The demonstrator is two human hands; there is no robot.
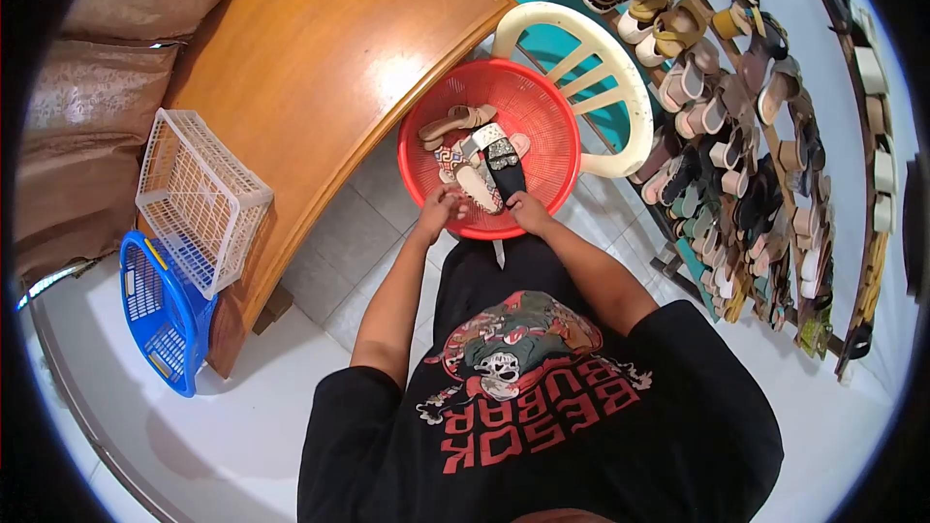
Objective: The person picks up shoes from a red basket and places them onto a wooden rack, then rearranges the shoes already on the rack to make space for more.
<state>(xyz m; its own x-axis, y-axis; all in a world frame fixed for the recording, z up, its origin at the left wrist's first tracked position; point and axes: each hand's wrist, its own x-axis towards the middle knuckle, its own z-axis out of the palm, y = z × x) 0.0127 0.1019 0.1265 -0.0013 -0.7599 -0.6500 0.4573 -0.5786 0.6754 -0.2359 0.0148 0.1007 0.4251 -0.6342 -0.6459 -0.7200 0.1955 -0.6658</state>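
A red plastic basket (554, 131) in front of me holds several loose shoes. Among them lie a black sandal (509, 177) with a patterned strap, a beige slip-on shoe (477, 190), a tan sandal (448, 127) and a shoe with a colourful pattern (451, 159). At the basket's near rim, my left hand (443, 207) has its fingers apart, close to the beige shoe and holding nothing visible. My right hand (528, 212) reaches over the same rim, its fingers closed on the near end of the black sandal.
A cream plastic chair (635, 126) stands behind the basket. To the left are a wooden table (339, 48), a white crate (203, 199) leaning on it and a blue basket (199, 329). Racks full of shoes (712, 116) line the right wall.
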